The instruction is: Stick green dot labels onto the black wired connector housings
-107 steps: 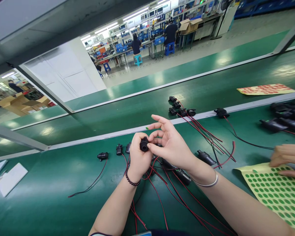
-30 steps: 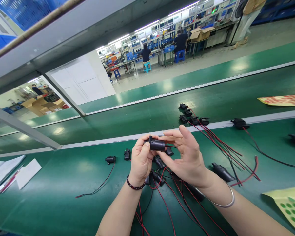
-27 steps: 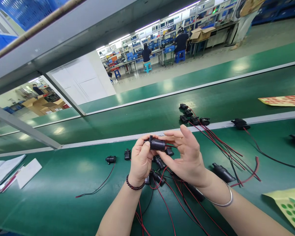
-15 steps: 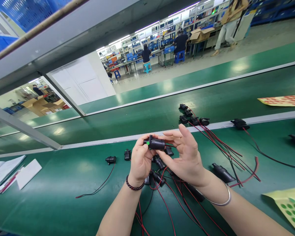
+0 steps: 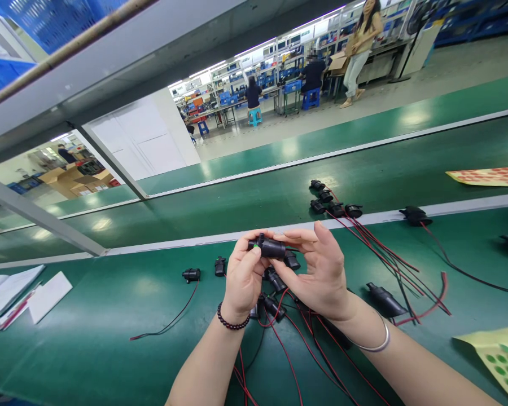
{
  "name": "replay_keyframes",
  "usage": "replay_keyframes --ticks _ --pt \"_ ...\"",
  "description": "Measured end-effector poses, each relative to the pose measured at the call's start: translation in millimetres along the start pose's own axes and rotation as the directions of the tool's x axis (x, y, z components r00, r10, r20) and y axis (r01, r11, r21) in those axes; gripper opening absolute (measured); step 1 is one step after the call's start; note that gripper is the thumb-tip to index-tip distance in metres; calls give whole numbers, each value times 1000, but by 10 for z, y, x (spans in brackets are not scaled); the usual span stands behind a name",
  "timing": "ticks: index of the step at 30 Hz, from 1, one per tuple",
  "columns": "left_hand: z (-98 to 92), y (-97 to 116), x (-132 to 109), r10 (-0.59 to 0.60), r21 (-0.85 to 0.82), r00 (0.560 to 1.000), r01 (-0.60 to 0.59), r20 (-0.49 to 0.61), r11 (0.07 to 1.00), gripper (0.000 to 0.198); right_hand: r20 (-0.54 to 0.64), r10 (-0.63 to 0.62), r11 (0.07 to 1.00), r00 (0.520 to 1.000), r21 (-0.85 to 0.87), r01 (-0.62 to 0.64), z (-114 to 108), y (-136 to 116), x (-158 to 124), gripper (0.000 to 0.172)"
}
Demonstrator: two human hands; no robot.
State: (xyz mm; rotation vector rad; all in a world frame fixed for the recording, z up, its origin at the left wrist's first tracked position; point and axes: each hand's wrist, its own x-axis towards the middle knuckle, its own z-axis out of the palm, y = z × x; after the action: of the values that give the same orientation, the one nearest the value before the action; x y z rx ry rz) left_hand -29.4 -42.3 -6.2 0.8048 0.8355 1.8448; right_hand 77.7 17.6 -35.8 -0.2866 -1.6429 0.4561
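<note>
Both hands hold one small black cylindrical part [image 5: 272,247] above the green bench. My left hand [image 5: 242,279] pinches its left end, where a green dot sticker shows at the thumb tip. My right hand [image 5: 317,270] cradles its right side with curled fingers. Red and black wires [image 5: 279,344] trail down from the part toward me. Under the hands lie several more black wired parts [image 5: 275,279].
More black parts lie on the bench: one [image 5: 191,274] at left, a cluster [image 5: 332,203] on the white belt edge, one [image 5: 385,301] at right. A green dot sticker sheet [image 5: 502,358] is at lower right, a red one [image 5: 486,176] farther back. Papers [image 5: 25,293] lie at left. People work in the background.
The hands turned the part from end-on to sideways, and a green dot now shows at its left end. Another person's hand at the right is out of view.
</note>
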Motion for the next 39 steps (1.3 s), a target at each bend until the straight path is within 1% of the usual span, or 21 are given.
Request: replay_keyframes --ticks 11,15,19,24,28,32,34,37,39 --pt "5 -3 -2 13 22 1000 -13 -15 1000 22 9 -47 999 999 -1 47 -10 52 -22 101" --pt "1 -9 -6 10 44 1000 -9 -15 999 26 6 34 998 999 49 -34 -21 9 21 101" --pt "11 -7 -21 -21 51 1000 20 13 998 34 16 123 986 992 111 -124 -48 -34 75 102" --pt "20 -1 -33 -40 57 999 38 25 998 40 9 153 975 988 160 -153 -49 -20 90 100" --pt "-7 -1 -29 10 85 999 -14 45 996 41 14 138 971 990 193 -138 -42 7 92 97" --pt "-32 13 -40 106 245 989 -128 101 961 33 50 125 973 991 187 -132 -53 21 91 98" --pt "-26 19 -58 143 305 981 -178 133 936 32 50 114 975 992 184 -122 -55 25 83 98" --pt "2 11 -93 163 283 972 -207 171 937 42 27 110 976 994 187 -113 -41 32 64 98" --pt "26 -11 -117 156 232 973 -194 173 953 46 -2 113 975 994 193 -111 -21 36 47 98"
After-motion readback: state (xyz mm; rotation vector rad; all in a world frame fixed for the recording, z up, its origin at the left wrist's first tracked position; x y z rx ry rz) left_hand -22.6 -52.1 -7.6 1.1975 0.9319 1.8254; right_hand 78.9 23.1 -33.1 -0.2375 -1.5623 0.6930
